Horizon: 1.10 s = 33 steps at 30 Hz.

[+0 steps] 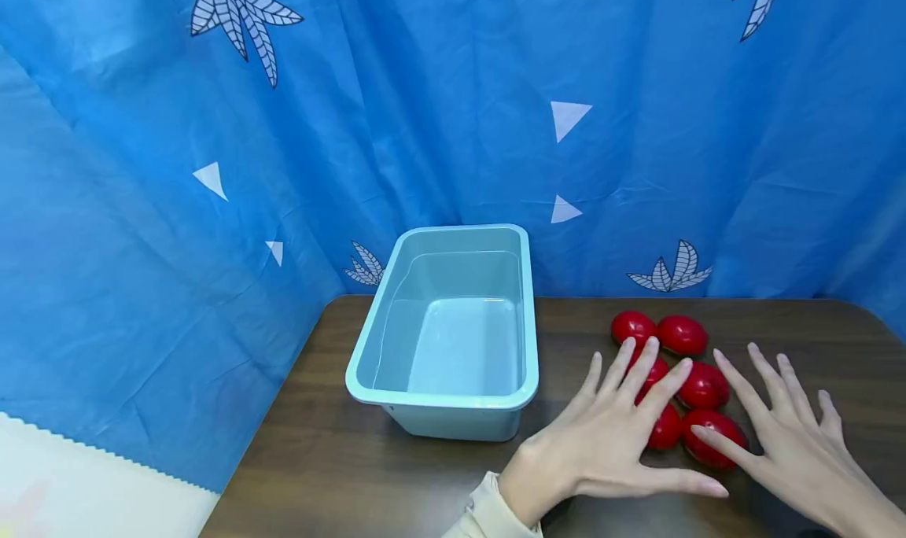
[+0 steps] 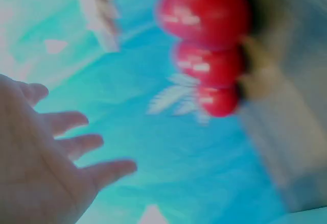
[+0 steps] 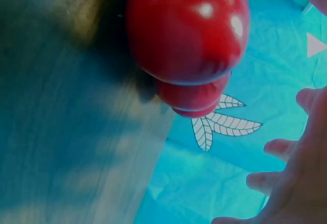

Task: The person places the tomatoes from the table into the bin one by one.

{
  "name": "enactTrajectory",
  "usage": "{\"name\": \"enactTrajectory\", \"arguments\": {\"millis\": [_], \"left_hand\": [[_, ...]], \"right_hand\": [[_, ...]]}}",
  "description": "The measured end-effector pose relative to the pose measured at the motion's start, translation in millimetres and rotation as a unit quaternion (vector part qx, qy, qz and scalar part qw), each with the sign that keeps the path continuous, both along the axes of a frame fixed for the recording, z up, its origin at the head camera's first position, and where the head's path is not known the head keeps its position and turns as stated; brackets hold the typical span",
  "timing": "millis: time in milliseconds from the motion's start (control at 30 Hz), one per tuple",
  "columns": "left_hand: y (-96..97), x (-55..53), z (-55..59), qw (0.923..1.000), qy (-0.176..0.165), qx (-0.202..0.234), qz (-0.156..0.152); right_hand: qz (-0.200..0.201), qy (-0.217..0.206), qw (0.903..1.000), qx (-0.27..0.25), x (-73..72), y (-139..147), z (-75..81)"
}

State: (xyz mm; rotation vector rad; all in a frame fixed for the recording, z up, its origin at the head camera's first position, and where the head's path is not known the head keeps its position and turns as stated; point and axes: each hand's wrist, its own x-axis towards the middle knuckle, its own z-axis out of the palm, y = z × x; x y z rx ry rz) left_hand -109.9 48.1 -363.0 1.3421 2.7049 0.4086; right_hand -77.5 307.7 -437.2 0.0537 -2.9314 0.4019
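Note:
Several shiny red, rounded, slightly oval objects (image 1: 683, 335) sit close together in two rows on the right of the table; their exact kind is unclear. Over the left row my left hand (image 1: 602, 444) is spread, its fingers partly covering that row. My right hand (image 1: 796, 444) has its fingers spread at the right side of the group, thumb over the nearest red object (image 1: 713, 440). In the left wrist view the left palm (image 2: 36, 157) is apart from the blurred red objects (image 2: 204, 17). The right wrist view shows the right fingers (image 3: 265, 182) apart from a large red object (image 3: 186, 30).
A light blue plastic basin (image 1: 453, 401) with nothing in it stands left of the hands on the dark wooden table (image 1: 318, 459). Behind the table hangs a blue curtain (image 1: 460, 113) with leaf and triangle prints. White cloth (image 1: 85, 483) shows at lower left.

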Motion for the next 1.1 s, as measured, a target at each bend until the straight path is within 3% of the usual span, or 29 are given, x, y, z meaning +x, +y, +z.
{"name": "enactTrajectory", "arguments": {"millis": [133,233,367,467,533,633,733,833,900,967,1100], "left_hand": [[-28.5,19.0,37.6,0.9986,0.008,0.027,-0.045],[-58.8,25.6,57.4,0.9920,0.079,0.088,-0.045],[-113.7,25.1,67.9,0.9730,0.155,0.169,0.027],[-157.4,20.4,68.5,0.9581,0.170,0.204,0.108],[-183.5,16.2,65.5,0.9455,0.177,0.222,0.159],[-216.7,13.2,58.6,0.9233,0.148,0.251,0.250],[-242.1,12.0,49.3,0.8963,0.082,0.279,0.335],[-259.0,5.5,32.6,0.8726,0.016,0.293,0.391],[-264.4,-1.2,17.6,0.8658,-0.020,0.298,0.402],[-266.4,-7.3,3.1,0.8654,-0.048,0.297,0.401],[-265.5,-14.5,-15.3,0.8601,-0.086,0.332,0.378]], "right_hand": [[0.003,-0.014,0.9999,0.006,0.2,0.0,-7.4],[-0.003,-0.019,0.9998,-0.001,2.9,0.1,-12.7],[0.000,-0.009,0.9997,-0.021,6.5,-1.8,-16.4],[0.016,-0.024,0.9968,-0.075,7.1,-1.4,-14.2],[0.026,-0.052,0.9901,-0.127,6.3,1.5,-9.6],[0.017,-0.096,0.9764,-0.193,4.5,8.6,-1.8],[-0.008,-0.110,0.9725,-0.205,2.1,14.1,1.0],[-0.021,-0.094,0.9736,-0.207,2.2,14.7,-3.6],[-0.022,-0.075,0.9745,-0.211,3.7,12.8,-8.9],[-0.022,-0.054,0.9746,-0.216,6.2,9.9,-14.4],[-0.024,-0.040,0.9712,-0.233,8.2,4.5,-21.9]]}}
